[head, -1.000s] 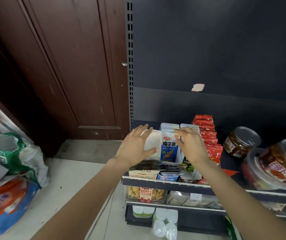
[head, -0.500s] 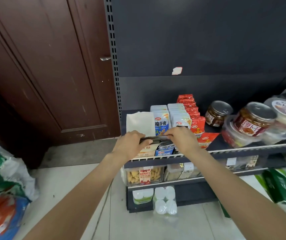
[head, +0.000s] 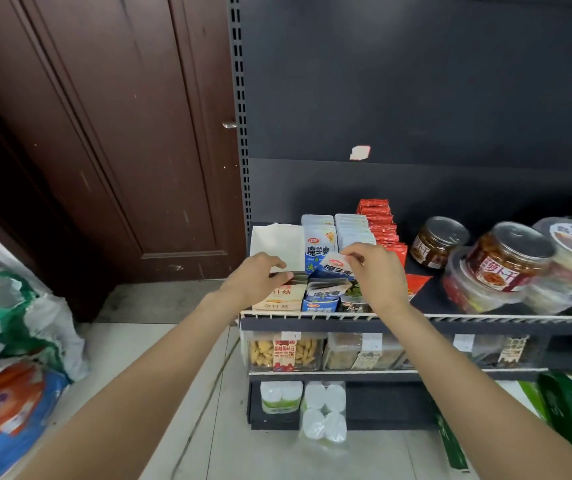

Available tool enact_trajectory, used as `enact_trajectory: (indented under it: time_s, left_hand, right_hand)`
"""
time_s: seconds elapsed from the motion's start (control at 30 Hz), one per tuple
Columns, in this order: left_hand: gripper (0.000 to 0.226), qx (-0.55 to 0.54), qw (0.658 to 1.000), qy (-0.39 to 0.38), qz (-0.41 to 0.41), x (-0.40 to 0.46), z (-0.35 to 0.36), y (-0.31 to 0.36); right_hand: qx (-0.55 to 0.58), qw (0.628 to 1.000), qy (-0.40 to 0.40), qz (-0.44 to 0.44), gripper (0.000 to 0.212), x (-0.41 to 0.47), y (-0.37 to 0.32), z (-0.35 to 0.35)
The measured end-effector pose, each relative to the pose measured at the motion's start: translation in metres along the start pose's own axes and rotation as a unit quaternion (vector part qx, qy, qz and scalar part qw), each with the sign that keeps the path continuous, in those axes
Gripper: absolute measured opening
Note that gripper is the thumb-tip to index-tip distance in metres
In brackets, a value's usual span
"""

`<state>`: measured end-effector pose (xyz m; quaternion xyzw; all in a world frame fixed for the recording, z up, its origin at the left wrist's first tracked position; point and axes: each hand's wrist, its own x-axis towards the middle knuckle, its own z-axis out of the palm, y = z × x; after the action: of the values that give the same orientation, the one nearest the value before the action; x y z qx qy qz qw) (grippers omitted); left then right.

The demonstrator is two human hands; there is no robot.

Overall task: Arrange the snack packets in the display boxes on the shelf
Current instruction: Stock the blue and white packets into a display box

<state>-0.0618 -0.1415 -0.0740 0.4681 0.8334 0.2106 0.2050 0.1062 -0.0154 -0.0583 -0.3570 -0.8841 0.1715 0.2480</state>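
Note:
My right hand [head: 376,271] pinches the top corner of a blue-and-white snack packet [head: 333,268], tilted up above the blue display box [head: 320,303] at the shelf's front edge. My left hand [head: 260,277] rests its fingers on dark packets in the cream display box [head: 279,299] to the left. Behind them stand rows of blue-and-white packets [head: 317,247], a white box [head: 277,242] and red packets [head: 379,223]. A third, dark box [head: 355,306] sits under my right hand, partly hidden.
Jars [head: 438,242] and lidded tubs [head: 506,263] crowd the shelf [head: 485,322] to the right. Lower shelves hold clear snack tubs [head: 284,355] and white rolls [head: 324,414]. Sacks [head: 11,341] lie on the floor at left, beside a brown door [head: 121,133].
My right hand has lifted a blue-and-white packet out of the front box. My left hand stays on the cream box. The camera has pulled back a little.

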Motion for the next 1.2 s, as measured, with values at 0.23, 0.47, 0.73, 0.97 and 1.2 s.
enact_trajectory:
  time_s: [0.23,0.47,0.73,0.97,1.2]
  left_hand:
    - [0.030,-0.114,0.991,0.070,0.012,0.006,-0.012,0.021]
    - [0.036,-0.432,0.888,-0.021,-0.158,0.011,-0.022,0.039]
    - [0.024,-0.607,0.786,0.035,-0.114,0.010,-0.019,0.041]
    - [0.033,-0.500,0.857,0.127,-0.005,0.001,-0.009,0.046]
    - [0.057,-0.285,0.947,0.135,0.063,0.003,-0.009,0.026]
  right_hand:
    - [0.093,0.992,0.085,-0.007,0.016,0.006,-0.015,-0.040]
    - [0.198,0.974,0.110,-0.006,0.013,0.005,-0.027,-0.060]
    - [0.259,0.961,0.075,0.055,0.014,-0.013,0.000,-0.057]
    - [0.393,0.904,-0.005,0.167,0.039,-0.023,0.015,-0.040]
    - [0.346,0.933,-0.006,0.103,0.052,-0.019,0.021,-0.045]
